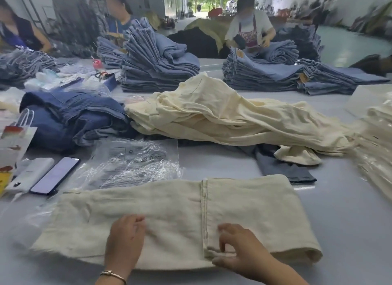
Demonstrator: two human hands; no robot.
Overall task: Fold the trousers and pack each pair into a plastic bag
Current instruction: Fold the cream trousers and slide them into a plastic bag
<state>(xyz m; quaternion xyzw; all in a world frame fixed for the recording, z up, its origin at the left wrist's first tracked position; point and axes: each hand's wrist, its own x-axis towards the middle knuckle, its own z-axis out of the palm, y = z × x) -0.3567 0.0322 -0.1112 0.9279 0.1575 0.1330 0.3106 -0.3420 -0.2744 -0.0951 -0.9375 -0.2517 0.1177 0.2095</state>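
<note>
- Right hand [237,248] pinches the near corner of the folded-over flap on the cream trousers [169,216] — thumb under the edge, fingers curled on top.
- Left hand [125,240] lies palm-down on the same pair, fingers loosely bent, pressing the cloth flat; not gripping anything. Thin bracelet on that wrist.
- Cream trousers lie across the grey table [350,221] right in front of the person; right part already doubled over, its edge running front to back near the middle.
- Clear plastic bags [135,161] — crumpled, printed — just behind the trousers, touching their far-left edge.
- Phone [56,175] and white power bank [31,174] side by side, left of the bags.
- Heap of unfolded cream trousers [222,117] mid-table; dark blue trousers [70,117] bunched at its left.
- Bagged cream pairs [377,149] stacked at the right edge.
- Stacks of folded light-blue jeans [157,66] at the far side, where other people work.
</note>
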